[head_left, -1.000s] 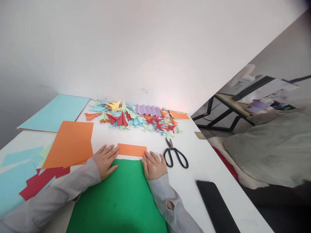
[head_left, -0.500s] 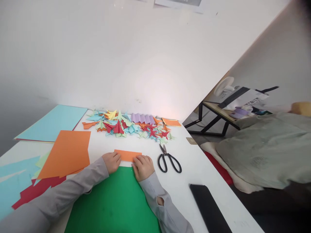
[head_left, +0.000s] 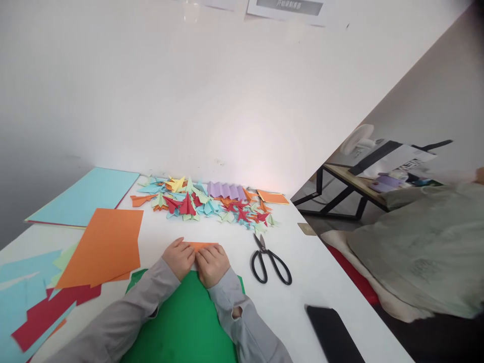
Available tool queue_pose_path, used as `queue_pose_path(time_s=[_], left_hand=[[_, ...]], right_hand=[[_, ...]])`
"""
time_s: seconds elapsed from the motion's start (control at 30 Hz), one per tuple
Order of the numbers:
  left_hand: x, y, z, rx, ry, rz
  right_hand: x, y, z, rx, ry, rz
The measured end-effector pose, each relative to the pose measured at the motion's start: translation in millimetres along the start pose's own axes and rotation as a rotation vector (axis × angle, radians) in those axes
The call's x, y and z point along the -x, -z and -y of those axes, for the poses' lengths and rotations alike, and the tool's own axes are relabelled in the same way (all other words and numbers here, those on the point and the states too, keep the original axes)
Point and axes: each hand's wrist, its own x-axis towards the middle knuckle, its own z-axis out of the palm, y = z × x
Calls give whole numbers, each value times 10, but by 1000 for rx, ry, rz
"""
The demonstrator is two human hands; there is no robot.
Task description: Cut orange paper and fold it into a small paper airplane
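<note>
Both my hands meet over a small piece of orange paper (head_left: 202, 245) on the white table, just beyond a green sheet (head_left: 185, 322). My left hand (head_left: 180, 258) has its fingers closed on the paper's left part. Beside it, nearly touching, my right hand (head_left: 213, 263) pinches the near edge. Much of the orange paper is hidden beneath the fingers, so its exact fold cannot be made out. Black-handled scissors (head_left: 270, 262) lie with blades parted to the right of my right hand.
A heap of folded paper shapes (head_left: 187, 204) and pleated purple paper (head_left: 226, 190) lie along the wall. To the left are orange sheets (head_left: 106, 247), blue sheets (head_left: 85, 196) and red scraps (head_left: 53, 312). A black flat object (head_left: 333, 333) lies front right. Another person's clothing (head_left: 423, 252) shows beyond the table.
My hands have come together from the two ends of the orange strip, and less of it shows now. The view has shifted slightly.
</note>
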Motion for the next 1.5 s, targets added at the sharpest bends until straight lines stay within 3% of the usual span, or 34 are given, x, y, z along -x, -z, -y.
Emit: queue_pose_path(time_s=[0.2,0.37,0.57,0.67,0.8,1.07,1.5], left_hand=[[50,50,154,41,-9,-48],[96,72,254,40,0,-22],[123,104,352,-16,49,-13],[108,117,342,-26,73,-21],[52,99,193,48,29,-1],[-47,64,-17,67,-17,-10],[-10,213,226,38,-46,-37]], right_hand=[[42,75,-160,-30,-34,-2],[102,150,-343,-34,-59,-25],[171,218,-501,49,-211,-68],[133,231,-441,25,-208,-95],[56,139,-230,-95,-104,13],[99,23,-127,-114,-41,-32],[132,110,-341,-16,-140,-66]])
